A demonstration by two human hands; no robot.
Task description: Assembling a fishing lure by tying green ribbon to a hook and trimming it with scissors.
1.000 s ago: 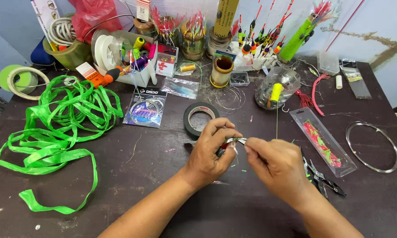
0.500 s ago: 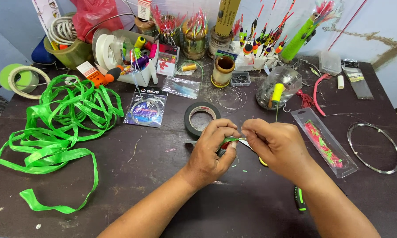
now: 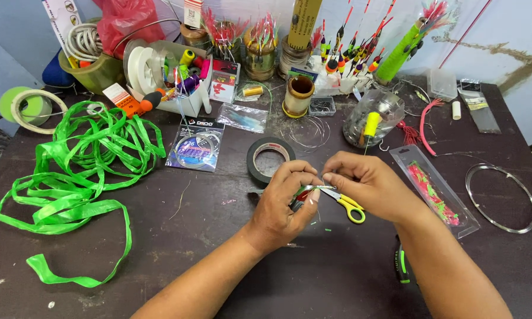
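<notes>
My left hand (image 3: 286,201) and my right hand (image 3: 366,183) meet at the middle of the dark table (image 3: 218,260). Between their fingertips is a small green and red piece (image 3: 306,190), too small to make out. The left hand pinches it from the left, the right hand from the right. Small scissors with yellow handles (image 3: 347,205) lie on the table just under the right hand. A roll of black tape (image 3: 269,158) sits right behind the hands.
A long tangle of green ribbon (image 3: 80,177) covers the left side. A packet of fishing line (image 3: 196,147), a clear pack of pink lures (image 3: 434,192), a wire ring (image 3: 502,198), a green-handled tool (image 3: 402,266) and jars of floats (image 3: 342,59) surround the hands.
The hands have stayed together over the small piece while the view shifted slightly. The yellow-handled scissors now show under my right hand.
</notes>
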